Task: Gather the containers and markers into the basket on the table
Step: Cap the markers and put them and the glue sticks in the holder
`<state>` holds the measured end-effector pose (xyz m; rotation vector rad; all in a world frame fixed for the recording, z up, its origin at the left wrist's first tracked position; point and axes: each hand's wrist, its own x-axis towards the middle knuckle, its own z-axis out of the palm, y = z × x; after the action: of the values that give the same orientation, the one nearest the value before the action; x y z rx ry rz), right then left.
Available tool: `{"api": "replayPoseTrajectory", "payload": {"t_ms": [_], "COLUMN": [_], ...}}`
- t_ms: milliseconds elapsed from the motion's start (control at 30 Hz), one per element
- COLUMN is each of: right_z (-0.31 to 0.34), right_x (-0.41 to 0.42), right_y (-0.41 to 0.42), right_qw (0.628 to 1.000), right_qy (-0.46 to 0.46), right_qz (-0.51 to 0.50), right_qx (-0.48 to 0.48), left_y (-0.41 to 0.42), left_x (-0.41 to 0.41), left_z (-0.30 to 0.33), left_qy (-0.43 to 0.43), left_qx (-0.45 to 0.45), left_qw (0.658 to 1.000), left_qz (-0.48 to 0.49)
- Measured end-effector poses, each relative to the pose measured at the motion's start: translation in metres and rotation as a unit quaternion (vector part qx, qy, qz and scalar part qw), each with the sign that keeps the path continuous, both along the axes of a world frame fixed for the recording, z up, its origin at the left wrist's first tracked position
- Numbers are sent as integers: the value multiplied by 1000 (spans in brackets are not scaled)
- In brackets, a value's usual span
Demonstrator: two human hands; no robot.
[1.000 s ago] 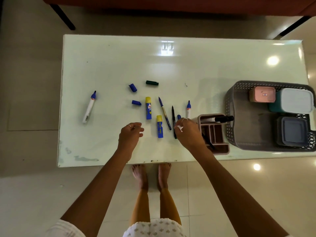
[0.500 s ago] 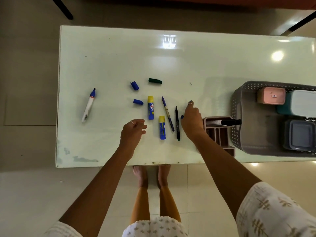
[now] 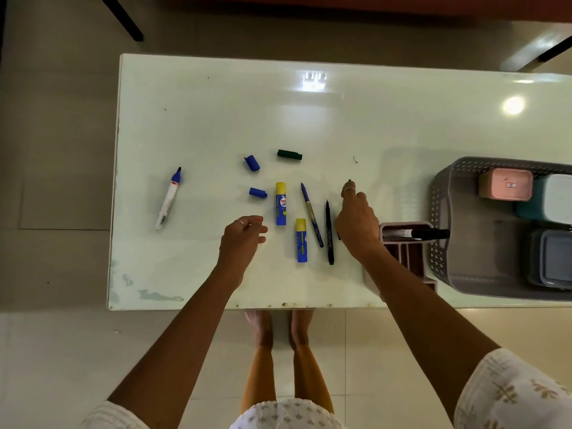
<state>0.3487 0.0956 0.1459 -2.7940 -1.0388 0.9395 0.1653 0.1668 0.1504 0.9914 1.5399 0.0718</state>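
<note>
A grey basket (image 3: 441,209) stands at the table's right end. It holds a pink container (image 3: 506,184), a teal container with a white lid (image 3: 554,196) and a grey container (image 3: 554,258). A black marker (image 3: 414,233) lies across a pink organiser tray (image 3: 402,252) beside the basket. My right hand (image 3: 356,221) curls over a small white marker, which it almost fully hides. My left hand (image 3: 244,233) hovers with nothing in it, fingers loosely apart. A blue pen (image 3: 312,215) and a black pen (image 3: 329,232) lie between my hands. A white marker with a blue cap (image 3: 168,198) lies far left.
Two blue glue sticks with yellow caps (image 3: 281,204) (image 3: 301,239) lie near my left hand. Two loose blue caps (image 3: 252,163) (image 3: 257,192) and a dark green cap (image 3: 289,154) sit behind them. The glossy white table (image 3: 371,119) ends close to my body.
My right hand has slid from the pens' near ends away from me and now covers the small white marker. My left hand has hardly moved.
</note>
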Motion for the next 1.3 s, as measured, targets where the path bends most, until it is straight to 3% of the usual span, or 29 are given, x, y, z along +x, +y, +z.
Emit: {"api": "replayPoseTrajectory", "payload": {"t_ms": [167, 467, 767, 933, 1133, 1300], "right_z": [13, 16, 19, 19, 31, 43], "right_x": [-10, -22, -23, -26, -31, -44], "right_y": [2, 11, 13, 10, 3, -11], "right_qw": [996, 988, 965, 956, 944, 939], "right_qy": [-37, 33, 130, 164, 204, 230], "right_qz": [-1, -85, -165, -181, -192, -179], "right_qx": [77, 123, 155, 164, 175, 183], "left_y": [6, 43, 63, 63, 49, 36], "left_x": [8, 35, 52, 47, 32, 20], "left_z": [-1, -15, -45, -44, -14, 8], "left_qy": [15, 85, 158, 99, -107, -205], "left_qx": [-4, 40, 75, 56, -51, -80], "left_qw": [1000, 993, 985, 993, 990, 971], "left_qz": [12, 73, -3, -1, 77, 98]}}
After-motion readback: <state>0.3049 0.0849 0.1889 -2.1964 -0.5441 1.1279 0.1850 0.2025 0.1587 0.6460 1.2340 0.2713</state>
